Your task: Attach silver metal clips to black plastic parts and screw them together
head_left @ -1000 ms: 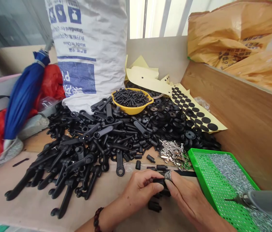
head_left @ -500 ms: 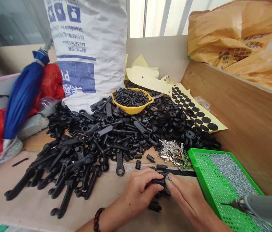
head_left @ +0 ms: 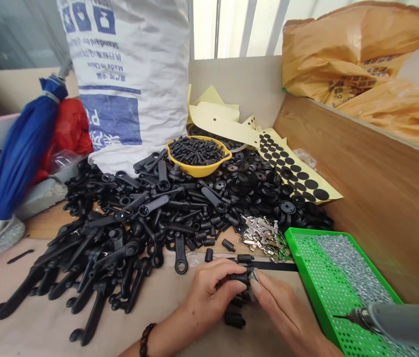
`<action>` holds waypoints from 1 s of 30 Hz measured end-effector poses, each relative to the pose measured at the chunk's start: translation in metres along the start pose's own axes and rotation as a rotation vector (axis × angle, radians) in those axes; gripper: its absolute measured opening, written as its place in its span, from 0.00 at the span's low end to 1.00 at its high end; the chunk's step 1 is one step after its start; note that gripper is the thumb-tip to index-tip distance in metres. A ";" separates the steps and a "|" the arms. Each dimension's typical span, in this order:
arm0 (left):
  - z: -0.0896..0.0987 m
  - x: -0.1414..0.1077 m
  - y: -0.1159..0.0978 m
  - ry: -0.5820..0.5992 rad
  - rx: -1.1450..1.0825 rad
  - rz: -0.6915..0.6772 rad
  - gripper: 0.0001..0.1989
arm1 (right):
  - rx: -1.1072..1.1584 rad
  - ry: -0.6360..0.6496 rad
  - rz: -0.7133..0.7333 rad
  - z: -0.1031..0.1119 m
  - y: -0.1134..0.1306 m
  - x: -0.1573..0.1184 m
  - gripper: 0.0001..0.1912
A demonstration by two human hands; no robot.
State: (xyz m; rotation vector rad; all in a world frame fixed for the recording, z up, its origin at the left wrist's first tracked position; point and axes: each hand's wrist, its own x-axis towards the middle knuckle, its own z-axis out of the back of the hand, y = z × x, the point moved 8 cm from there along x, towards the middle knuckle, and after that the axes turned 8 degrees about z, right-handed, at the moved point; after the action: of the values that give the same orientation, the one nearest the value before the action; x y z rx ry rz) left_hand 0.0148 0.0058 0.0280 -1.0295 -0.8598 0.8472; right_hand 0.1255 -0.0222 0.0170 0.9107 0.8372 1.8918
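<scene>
Low in the middle of the head view, my left hand point(head_left: 209, 287) grips a short black plastic cylinder point(head_left: 240, 278) between thumb and fingers. My right hand point(head_left: 283, 305) is closed at the cylinder's right end, its fingers pressed together. A greyish patch shows at its fingertips; whether that is a wrap or a small part, I cannot tell. More black cylinders point(head_left: 234, 320) lie on the table beneath and just beyond my hands. Behind them is a heap of small shiny metal clips point(head_left: 263, 237).
Black plastic arms point(head_left: 120, 243) are piled at left and centre. A yellow bowl point(head_left: 199, 171) of black screw-like pieces sits behind. At right, a green tray point(head_left: 308, 285) holds small metal pieces, with a power screwdriver point(head_left: 398, 322) over it. A wooden board point(head_left: 373, 183) borders the right side.
The view has shifted slightly, so most things appear farther left. Both hands keep their grip around the black cylinder, with little visible change.
</scene>
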 end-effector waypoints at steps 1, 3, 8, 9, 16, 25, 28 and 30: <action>0.000 0.000 0.003 0.001 -0.018 0.032 0.09 | -0.059 -0.015 0.057 0.002 0.004 0.001 0.14; 0.000 0.001 0.008 0.007 -0.049 0.095 0.09 | -0.183 -0.046 0.170 0.005 0.011 0.002 0.12; -0.005 0.002 0.019 0.076 -0.132 0.233 0.12 | -0.419 -0.118 0.387 0.009 0.023 -0.001 0.10; -0.006 0.002 0.020 0.088 -0.138 0.245 0.13 | -0.431 -0.126 0.397 0.010 0.024 -0.001 0.10; -0.002 0.003 -0.002 0.037 0.027 0.015 0.12 | -0.162 -0.009 0.116 0.004 -0.002 -0.003 0.13; -0.005 -0.002 -0.026 0.057 0.239 -0.286 0.09 | -0.194 -0.244 0.053 0.011 -0.015 -0.026 0.17; -0.005 0.004 -0.010 0.065 0.104 -0.085 0.09 | -0.274 -0.122 0.213 0.009 0.008 -0.007 0.13; -0.007 0.006 0.007 0.082 -0.027 0.133 0.10 | -0.356 -0.139 0.317 0.012 0.018 0.000 0.13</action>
State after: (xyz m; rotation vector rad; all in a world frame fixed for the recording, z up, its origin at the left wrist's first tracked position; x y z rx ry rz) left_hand 0.0221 0.0109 0.0203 -1.1475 -0.7416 0.9006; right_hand 0.1281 -0.0276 0.0380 0.9764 0.2677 2.1297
